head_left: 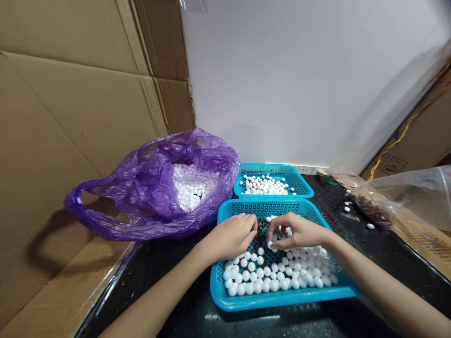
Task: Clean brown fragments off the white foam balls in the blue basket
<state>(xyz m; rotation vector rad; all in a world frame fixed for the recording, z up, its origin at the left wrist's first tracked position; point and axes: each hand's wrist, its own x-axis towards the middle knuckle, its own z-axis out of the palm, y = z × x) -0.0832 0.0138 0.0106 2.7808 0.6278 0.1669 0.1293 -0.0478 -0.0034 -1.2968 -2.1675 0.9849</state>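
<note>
A white ball (270, 244) is gripped between the thumb and fingertips of the right hand (296, 231), low over the middle of a blue plastic basket (282, 300) on a black table (183, 310). The left hand (232, 237) is held just beside it, with its fingers curled downward and bunched over the basket; whether anything is held in that hand cannot be told, as its palm side is hidden from view. Neither hand is spread open.

Dozens of white balls (275, 272) are gathered in the near half of the basket, while brown bits (261, 230) are scattered over its perforated floor directly beneath and between the two hands. A second blue basket (299, 180) is placed just behind the first, with a smaller heap of white balls (264, 185) inside it.

To the left, a crumpled purple plastic bag (141, 188) is slumped open against a sheet of brown cardboard (70, 117), and more white balls (192, 185) are seen piled inside it. To the right, a clear plastic bag (416, 197) is laid on the table, with a brown mass (373, 211) collected in its lower corner. A few stray white balls (347, 202) are left lying on the table near that bag. Behind the scene stands a white wall (282, 84), with a power socket (305, 170) fitted low on it.
</note>
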